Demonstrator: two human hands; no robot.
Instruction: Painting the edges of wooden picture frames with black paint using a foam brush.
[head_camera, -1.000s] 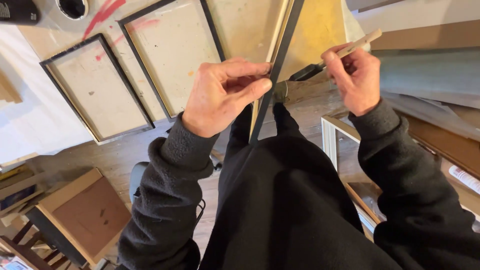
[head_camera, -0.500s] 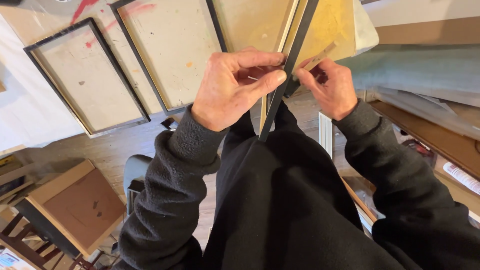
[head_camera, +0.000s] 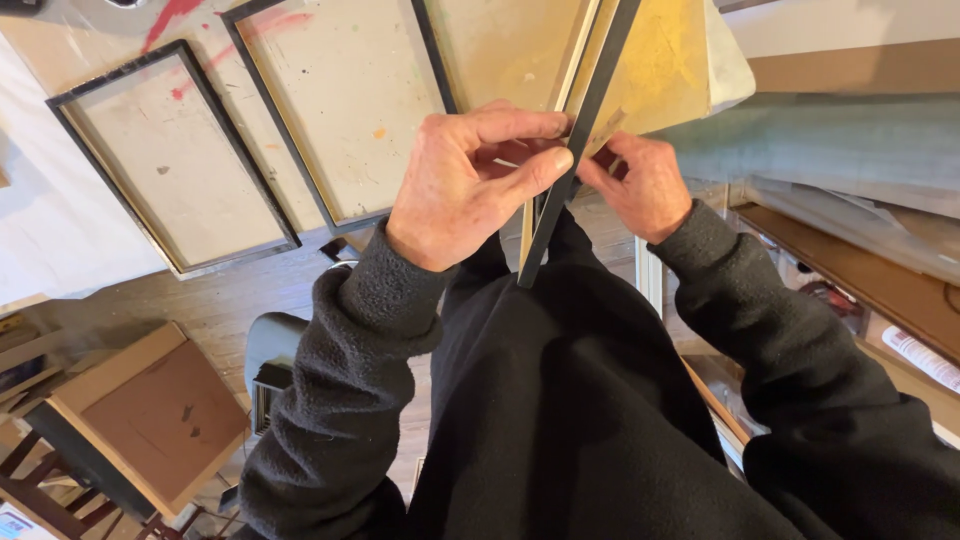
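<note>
1. Compared with a second ago, both hands sit closer together: the right hand (head_camera: 640, 185) has come in from the side against the frame edge, and the pale stick it held out is now mostly hidden behind the dark frame strip (head_camera: 580, 140).
2. Largest items: two dark-edged framed panels (head_camera: 170, 165) and (head_camera: 345, 110) lie flat on the paint-marked work surface (head_camera: 90, 40), untouched, well apart from the hands.
3. A brown cardboard box (head_camera: 150, 415) stands on the wooden floor, lower left.
4. The yellow-backed panel (head_camera: 660, 70) stands on edge in front of the person, its dark frame strip running down between the hands.
5. The left hand (head_camera: 470, 185) is closed in a pinch, thumb and forefinger clamped on the strip.
6. The right hand is curled, fingertips pressed to the strip from the other side; what it grips cannot be told.
7. Judged progress: work on this edge is under way, not finished; both hands are engaged on the strip.
</note>
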